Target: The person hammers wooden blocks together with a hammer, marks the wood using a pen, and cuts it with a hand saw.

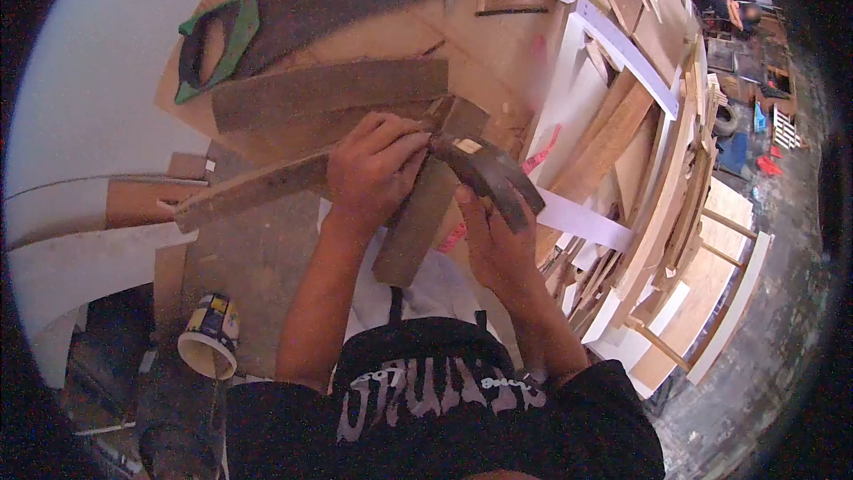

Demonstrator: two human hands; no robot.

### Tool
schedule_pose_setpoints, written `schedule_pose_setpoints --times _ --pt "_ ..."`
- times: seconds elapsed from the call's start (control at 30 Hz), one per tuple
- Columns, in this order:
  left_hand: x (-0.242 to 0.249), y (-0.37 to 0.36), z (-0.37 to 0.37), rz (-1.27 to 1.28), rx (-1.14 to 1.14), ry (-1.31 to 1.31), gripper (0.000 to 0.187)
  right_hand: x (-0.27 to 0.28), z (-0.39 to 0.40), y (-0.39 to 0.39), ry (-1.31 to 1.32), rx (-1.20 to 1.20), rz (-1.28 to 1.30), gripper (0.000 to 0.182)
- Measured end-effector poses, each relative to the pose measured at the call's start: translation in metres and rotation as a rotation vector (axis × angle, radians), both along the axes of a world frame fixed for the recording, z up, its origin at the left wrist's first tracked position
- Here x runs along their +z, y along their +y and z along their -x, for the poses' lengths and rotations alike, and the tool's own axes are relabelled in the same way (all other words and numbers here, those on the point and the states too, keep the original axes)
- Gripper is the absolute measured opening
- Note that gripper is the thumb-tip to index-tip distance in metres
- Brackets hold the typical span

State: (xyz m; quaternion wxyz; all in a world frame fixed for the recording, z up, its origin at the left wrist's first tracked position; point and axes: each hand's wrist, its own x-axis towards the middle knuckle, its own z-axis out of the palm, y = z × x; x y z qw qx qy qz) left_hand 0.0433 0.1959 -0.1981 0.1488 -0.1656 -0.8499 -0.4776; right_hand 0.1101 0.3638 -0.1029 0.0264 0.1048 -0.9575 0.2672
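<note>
My left hand [378, 164] is closed, its fingertips pinched together where several wooden pieces meet. What sits between those fingertips is too small to make out. In my right hand [499, 236] is a curved dark wooden piece [489, 180], gripped from its near side, with its upper end close to my left fingertips. A short wooden board [416, 227] slants toward me between my hands. Beneath my left hand a long narrow board [258, 185] runs off to the left. A wider brown board [333, 93] lies just beyond it.
A handsaw [346, 11] with a green and black handle rests on the plywood sheet at the far side. At lower left stands a white bucket [209, 338]. Piled timber and offcuts [622, 151] fill the right side, with a wooden frame [733, 302] on the floor.
</note>
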Motion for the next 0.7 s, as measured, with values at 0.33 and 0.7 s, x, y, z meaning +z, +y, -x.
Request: schedule_pose_setpoints --times 0.33,0.7 --pt "-0.002 0.002 0.003 0.028 -0.001 -0.001 0.018 0.007 0.009 -0.008 -0.287 -0.159 0.153 0.029" --pt "0.001 0.0 0.0 0.066 0.028 -0.018 0.016 -0.003 -0.004 -0.008 -0.461 -0.325 0.297 0.034"
